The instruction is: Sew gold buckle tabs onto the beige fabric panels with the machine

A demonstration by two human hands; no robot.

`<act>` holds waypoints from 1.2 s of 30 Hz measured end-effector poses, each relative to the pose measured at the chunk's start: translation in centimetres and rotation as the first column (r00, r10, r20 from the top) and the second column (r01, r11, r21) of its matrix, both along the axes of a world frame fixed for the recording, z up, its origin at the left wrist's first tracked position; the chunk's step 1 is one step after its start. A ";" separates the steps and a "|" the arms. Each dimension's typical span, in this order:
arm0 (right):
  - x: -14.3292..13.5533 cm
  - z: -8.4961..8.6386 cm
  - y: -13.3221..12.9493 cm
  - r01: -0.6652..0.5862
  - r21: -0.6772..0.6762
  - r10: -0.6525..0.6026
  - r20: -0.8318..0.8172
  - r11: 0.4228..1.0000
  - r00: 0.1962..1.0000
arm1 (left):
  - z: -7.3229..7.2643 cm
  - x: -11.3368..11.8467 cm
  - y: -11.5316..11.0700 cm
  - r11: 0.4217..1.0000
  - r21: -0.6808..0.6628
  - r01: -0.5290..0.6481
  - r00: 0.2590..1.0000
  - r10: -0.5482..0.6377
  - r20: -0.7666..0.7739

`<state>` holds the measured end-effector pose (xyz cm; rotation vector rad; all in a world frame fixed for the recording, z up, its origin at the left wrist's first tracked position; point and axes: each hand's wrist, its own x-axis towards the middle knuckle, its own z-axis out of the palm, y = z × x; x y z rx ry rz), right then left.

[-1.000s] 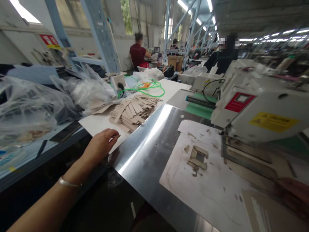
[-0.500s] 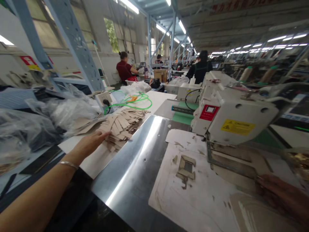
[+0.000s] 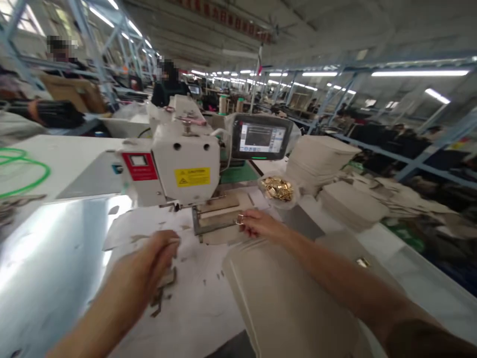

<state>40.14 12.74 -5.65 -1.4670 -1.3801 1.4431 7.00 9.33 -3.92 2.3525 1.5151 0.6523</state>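
Note:
My right hand (image 3: 257,223) pinches a small rectangular metal buckle (image 3: 240,219) near the metal clamp frame (image 3: 197,227) under the sewing machine head (image 3: 186,164). A beige piece (image 3: 219,236) lies in that frame. My left hand (image 3: 158,256) is over the white sheet (image 3: 201,298), left of the clamp frame, with its fingers curled together. Something pale shows at its fingertips, too small and blurred to name. Partly hidden below this hand is a small brown cut-out piece (image 3: 157,301). Under my right forearm lies a stack of beige panels (image 3: 276,293).
A bowl of gold-coloured metal buckles (image 3: 278,190) stands right of the machine, below a lit control screen (image 3: 261,138). Behind it rise stacks of beige pieces (image 3: 316,159). A loose buckle (image 3: 362,262) lies at the right. The shiny metal plate (image 3: 67,238) is at the left.
The view has swung right. My left hand has left the pile of beige strips and come over the white sheet. My right hand now shows a buckle in its fingers.

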 end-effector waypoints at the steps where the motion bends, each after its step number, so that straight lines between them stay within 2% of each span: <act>1: -0.4 0.5 -0.3 -0.018 0.032 0.017 0.015 0.999 1.000 | 0.1 3.8 -0.3 0.998 -0.050 0.031 0.999 -0.030 0.010; 3: -1.2 1.6 -1.2 -0.059 0.102 0.051 0.080 0.993 0.996 | 0.3 9.7 -0.4 0.991 -0.107 0.079 0.996 -0.082 -0.018; 4: -1.5 2.1 -1.6 -0.087 0.144 0.069 0.128 0.986 0.989 | 0.2 11.7 -0.3 0.986 -0.128 0.108 0.993 -0.112 -0.031; 6: -1.8 2.9 -2.4 -0.151 0.243 0.088 0.254 0.958 0.963 | 0.1 14.1 0.2 0.983 -0.130 0.132 0.990 -0.137 -0.029; 10: -1.8 3.7 -3.2 -0.281 0.403 0.065 0.471 0.871 0.879 | 0.1 15.3 0.8 0.988 -0.152 0.026 0.992 -0.045 -0.122; 12: -1.6 3.9 -3.5 -0.327 0.428 0.041 0.555 0.843 0.831 | -0.1 15.6 1.0 0.984 -0.177 -0.017 0.980 -0.019 -0.197; 14: -1.6 4.1 -3.7 -0.387 0.426 0.013 0.658 0.818 0.753 | -0.6 15.9 1.2 0.981 -0.192 -0.020 0.980 -0.019 -0.200; 16: -1.8 4.3 -4.1 -0.485 0.402 -0.010 0.778 0.777 0.628 | -1.4 16.2 1.7 0.978 -0.203 0.036 0.995 -0.055 -0.085; 19: -2.4 4.2 -4.8 -0.635 0.352 -0.052 0.896 0.688 0.441 | -2.5 16.5 3.2 0.957 -0.210 0.198 0.978 -0.177 0.114; 21: -2.5 4.1 -5.0 -0.680 0.316 -0.052 0.924 0.661 0.379 | -2.7 16.6 4.2 0.931 -0.230 0.284 0.954 -0.251 0.161; 22: -2.5 4.0 -5.0 -0.678 0.301 -0.040 0.927 0.671 0.372 | -2.6 16.6 4.4 0.921 -0.241 0.305 0.948 -0.269 0.173; 24: -2.0 3.7 -4.4 -0.623 0.285 -0.002 0.910 0.728 0.415 | -1.8 16.5 4.3 0.918 -0.257 0.300 0.950 -0.263 0.169; 26: -1.3 3.3 -3.2 -0.505 0.285 0.034 0.846 0.815 0.532 | -0.4 16.4 3.3 0.950 -0.227 0.215 0.975 -0.195 0.109; 28: -0.3 3.1 -1.7 -0.356 0.242 0.072 0.730 0.902 0.679 | 0.9 16.2 2.1 0.986 -0.127 0.111 0.993 -0.115 -0.021; 30: 0.5 3.1 -0.2 -0.244 0.142 0.122 0.569 0.959 0.813 | 1.5 16.1 1.4 0.998 0.029 0.052 0.977 -0.045 -0.210; 33: 1.5 3.3 1.8 -0.201 0.059 0.165 0.381 0.978 0.910 | 0.3 16.2 1.9 0.975 0.203 0.088 0.919 -0.001 -0.395; 36: 2.2 2.9 3.9 -0.173 0.058 0.142 0.352 0.983 0.925 | -2.4 16.3 3.3 0.979 0.165 0.123 0.910 -0.045 -0.413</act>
